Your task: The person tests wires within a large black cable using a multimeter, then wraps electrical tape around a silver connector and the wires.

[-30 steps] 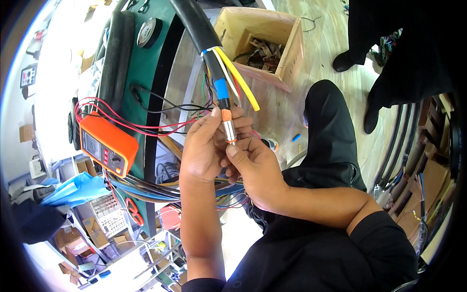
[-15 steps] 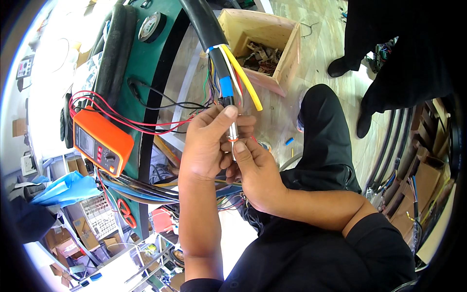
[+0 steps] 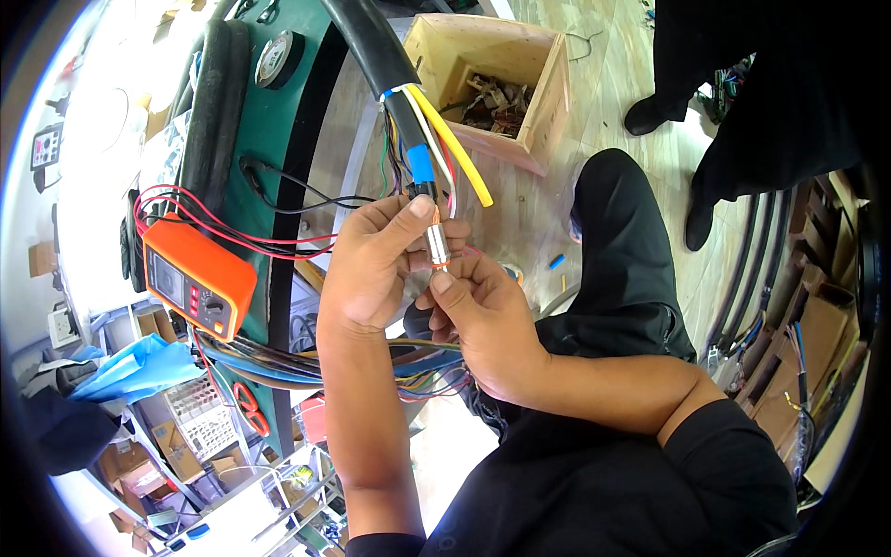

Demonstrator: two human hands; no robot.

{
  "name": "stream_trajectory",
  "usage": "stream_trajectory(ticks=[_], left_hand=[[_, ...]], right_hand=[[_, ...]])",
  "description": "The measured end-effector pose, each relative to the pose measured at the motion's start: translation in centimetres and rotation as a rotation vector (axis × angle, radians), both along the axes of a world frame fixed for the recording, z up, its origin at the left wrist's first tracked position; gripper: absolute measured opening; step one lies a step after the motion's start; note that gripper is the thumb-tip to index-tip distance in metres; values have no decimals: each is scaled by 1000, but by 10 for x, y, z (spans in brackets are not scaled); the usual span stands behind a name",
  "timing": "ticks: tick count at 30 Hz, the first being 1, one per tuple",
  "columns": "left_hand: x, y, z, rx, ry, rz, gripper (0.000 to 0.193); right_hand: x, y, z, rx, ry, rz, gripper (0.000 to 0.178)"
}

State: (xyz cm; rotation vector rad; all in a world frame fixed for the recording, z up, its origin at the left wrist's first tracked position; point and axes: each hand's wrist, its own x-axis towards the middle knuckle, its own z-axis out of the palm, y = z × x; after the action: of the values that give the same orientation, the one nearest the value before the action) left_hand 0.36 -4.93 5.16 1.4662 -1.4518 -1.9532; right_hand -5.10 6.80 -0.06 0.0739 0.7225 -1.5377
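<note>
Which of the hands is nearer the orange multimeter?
Left. The left hand is right of the multimeter, at the upper end of the silver metal piece; the right hand is farther right, at its lower end.

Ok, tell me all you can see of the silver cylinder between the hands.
The silver cylinder is slim, shiny and metallic-looking, with an orange ring at its lower end. It tilts slightly, lower end rightward, below some copper-coloured strands at the black cable's end. The left hand holds around its upper part; the right hand pinches its partly hidden lower tip.
</note>
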Motion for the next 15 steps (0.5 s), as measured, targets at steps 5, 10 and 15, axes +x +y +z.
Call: stream_trajectory(ticks=[5,10,15], left_hand=[[4,-2,-1,10,29,-24,36],[3,-2,0,20,27,-24,36],[5,-2,-2,-10,15,-28,37]], right_hand=[[1,2,-1,-38,59,33,20],[1,2,0,-49,17,29,24],[1,-1,2,-57,-66,21,23]])
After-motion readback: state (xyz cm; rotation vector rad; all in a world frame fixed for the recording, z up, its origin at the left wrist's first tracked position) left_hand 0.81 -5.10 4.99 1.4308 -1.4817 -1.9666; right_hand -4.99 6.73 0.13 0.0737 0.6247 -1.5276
